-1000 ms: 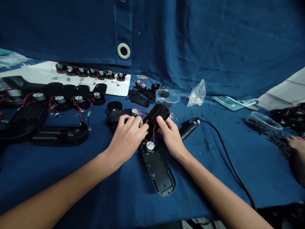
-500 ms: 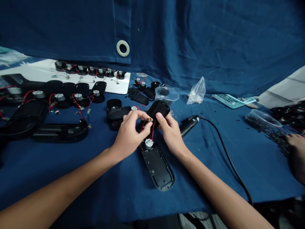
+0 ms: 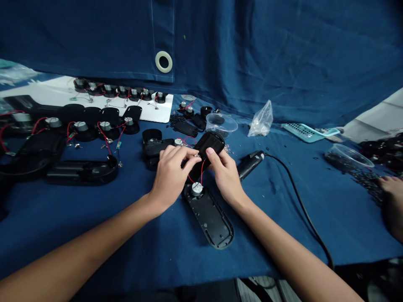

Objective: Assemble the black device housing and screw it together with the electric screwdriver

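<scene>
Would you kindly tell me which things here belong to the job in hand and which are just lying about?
In the job:
black casing, in the right hand
small metal part, pinched by the left hand
red wires, motor and black shell

Apparently lying about:
teal basket
clear plastic bag
corded black tool, untouched; its role is unclear

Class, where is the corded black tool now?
In the head view, the corded black tool lies on blue cloth, just right of the right hand.

No text can be read surely; one small pale mark [image 3: 359, 276], similar to letter N, is on dark item [image 3: 351, 272] below the surface's [image 3: 355, 235] near right edge.
</scene>
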Motion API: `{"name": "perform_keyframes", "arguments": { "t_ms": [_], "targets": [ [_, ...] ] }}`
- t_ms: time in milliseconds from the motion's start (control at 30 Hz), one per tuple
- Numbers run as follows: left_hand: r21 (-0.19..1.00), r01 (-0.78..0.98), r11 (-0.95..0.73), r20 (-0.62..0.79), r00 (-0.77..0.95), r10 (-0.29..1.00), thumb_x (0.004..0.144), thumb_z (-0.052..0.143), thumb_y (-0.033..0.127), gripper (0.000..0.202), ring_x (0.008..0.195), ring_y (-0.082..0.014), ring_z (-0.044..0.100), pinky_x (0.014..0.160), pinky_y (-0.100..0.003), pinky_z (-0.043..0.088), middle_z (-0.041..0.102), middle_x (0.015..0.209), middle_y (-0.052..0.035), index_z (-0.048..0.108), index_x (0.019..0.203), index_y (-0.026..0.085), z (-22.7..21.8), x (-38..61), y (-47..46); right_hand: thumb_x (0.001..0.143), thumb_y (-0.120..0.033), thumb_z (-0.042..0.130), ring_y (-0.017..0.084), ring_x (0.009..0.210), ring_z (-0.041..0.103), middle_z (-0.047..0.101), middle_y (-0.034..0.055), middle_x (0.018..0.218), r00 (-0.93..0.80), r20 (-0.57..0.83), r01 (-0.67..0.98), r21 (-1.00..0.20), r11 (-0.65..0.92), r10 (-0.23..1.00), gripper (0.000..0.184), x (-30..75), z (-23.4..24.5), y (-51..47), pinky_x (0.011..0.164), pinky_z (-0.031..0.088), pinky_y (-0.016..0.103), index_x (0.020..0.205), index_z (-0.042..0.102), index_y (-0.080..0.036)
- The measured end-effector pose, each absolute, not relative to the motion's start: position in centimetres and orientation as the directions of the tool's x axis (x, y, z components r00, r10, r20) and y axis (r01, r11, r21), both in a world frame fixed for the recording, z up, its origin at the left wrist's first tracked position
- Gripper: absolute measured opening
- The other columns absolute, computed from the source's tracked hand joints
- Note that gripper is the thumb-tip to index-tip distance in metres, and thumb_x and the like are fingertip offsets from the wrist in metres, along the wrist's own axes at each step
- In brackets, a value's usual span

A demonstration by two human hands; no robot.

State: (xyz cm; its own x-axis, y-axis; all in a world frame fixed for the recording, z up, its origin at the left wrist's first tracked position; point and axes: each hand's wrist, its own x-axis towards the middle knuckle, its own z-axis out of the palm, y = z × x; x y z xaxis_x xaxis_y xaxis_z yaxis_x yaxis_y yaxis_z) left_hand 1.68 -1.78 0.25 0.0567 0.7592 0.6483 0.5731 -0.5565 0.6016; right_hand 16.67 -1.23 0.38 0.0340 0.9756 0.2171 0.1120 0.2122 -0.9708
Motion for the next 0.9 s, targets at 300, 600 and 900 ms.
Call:
{"name": "perform_keyframes", "arguments": {
  "t_ms": [300, 600, 900],
  "targets": [
    [0.837, 0.405, -0.369, 0.434, -0.077, 0.898, 0.080, 0.070, 0.025, 0.005, 0.083, -0.0188, 0.063, 0.081, -0.037, 0.046, 0.072, 0.086, 0.0002, 0.069, 0.084, 0.022, 0.50, 2.09, -1.72, 0.085, -0.053, 0.055, 0.014, 0.074, 0.047, 0.055, 0.0006, 0.080, 0.119, 0.267, 0.219, -0.946, 0.237, 0.956, 0.033, 16.33, 0.38, -1.62, 0.068, 0.042, 0.028, 0.086, 0.060, -0.020],
    [0.860, 0.353, -0.369, 0.428, -0.105, 0.898, 0.080, 0.071, 0.025, 0.008, 0.080, -0.0177, 0.063, 0.079, -0.036, 0.047, 0.072, 0.086, 0.0003, 0.071, 0.088, 0.023, 0.44, 2.21, -1.59, 0.082, -0.044, 0.063, 0.020, 0.094, 0.057, 0.063, 0.0045, 0.098, 0.061, 0.289, 0.155, -0.948, 0.277, 0.955, 0.025, 16.45, 0.11, -1.55, 0.082, 0.049, 0.034, 0.094, 0.065, -0.022],
    [0.855, 0.403, -0.325, 0.422, -0.178, 0.889, 0.080, 0.071, 0.028, 0.007, 0.086, -0.0219, 0.063, 0.080, -0.039, 0.045, 0.073, 0.086, -0.0015, 0.069, 0.079, 0.021, 0.44, 2.38, -1.86, 0.081, -0.044, 0.064, 0.019, 0.095, 0.058, 0.063, 0.0048, 0.097, 0.075, 0.260, 0.093, -0.963, 0.253, 0.963, 0.028, 15.92, -0.18, -1.85, 0.085, 0.051, 0.035, 0.098, 0.065, -0.022]
  ]
}}
